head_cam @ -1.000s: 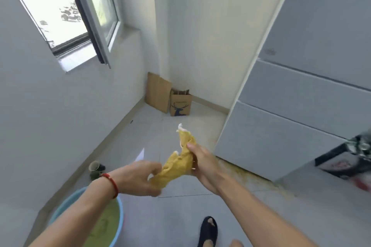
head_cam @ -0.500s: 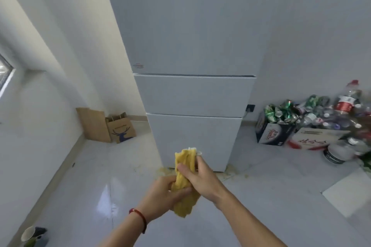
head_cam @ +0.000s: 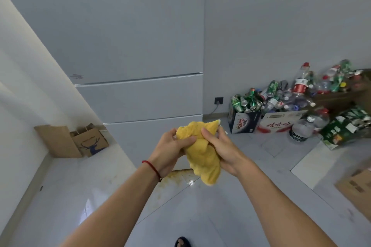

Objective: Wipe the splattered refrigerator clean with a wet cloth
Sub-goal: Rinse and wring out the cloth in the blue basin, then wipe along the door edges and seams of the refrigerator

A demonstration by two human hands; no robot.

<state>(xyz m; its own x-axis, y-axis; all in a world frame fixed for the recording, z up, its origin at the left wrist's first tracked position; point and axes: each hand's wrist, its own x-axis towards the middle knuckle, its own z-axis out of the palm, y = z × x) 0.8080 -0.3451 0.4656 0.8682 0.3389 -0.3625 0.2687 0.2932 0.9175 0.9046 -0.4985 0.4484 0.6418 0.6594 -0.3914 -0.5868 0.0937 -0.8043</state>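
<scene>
— What lies left?
— A paper bag (head_cam: pixel 90 142), then the fridge (head_cam: pixel 138 50) ahead of you.
— And my hands?
— Your left hand (head_cam: pixel 170 151) and right hand (head_cam: pixel 222 148) both clench a yellow cloth (head_cam: pixel 202 154), low before the fridge.
— Right?
— Cans (head_cam: pixel 247 101).

Cloth (head_cam: pixel 202 152): plain yellow, one pale corner at its top right.
Refrigerator (head_cam: pixel 138 46): pale grey-white doors, black panel at top, faint brownish smudge at the left of the upper door.
Wrist cord (head_cam: pixel 152 167): red.
Floor (head_cam: pixel 60 196): glossy light grey tiles, yellow splatter near the refrigerator's foot.
Paper bag (head_cam: pixel 90 140), far left: brown, dark blue deer motif.
Cans (head_cam: pixel 244 101), far right: green and silver.
Carton (head_cam: pixel 244 124): dark navy, white and red lettering.
Slipper (head_cam: pixel 181 242), near edge: black.
</scene>
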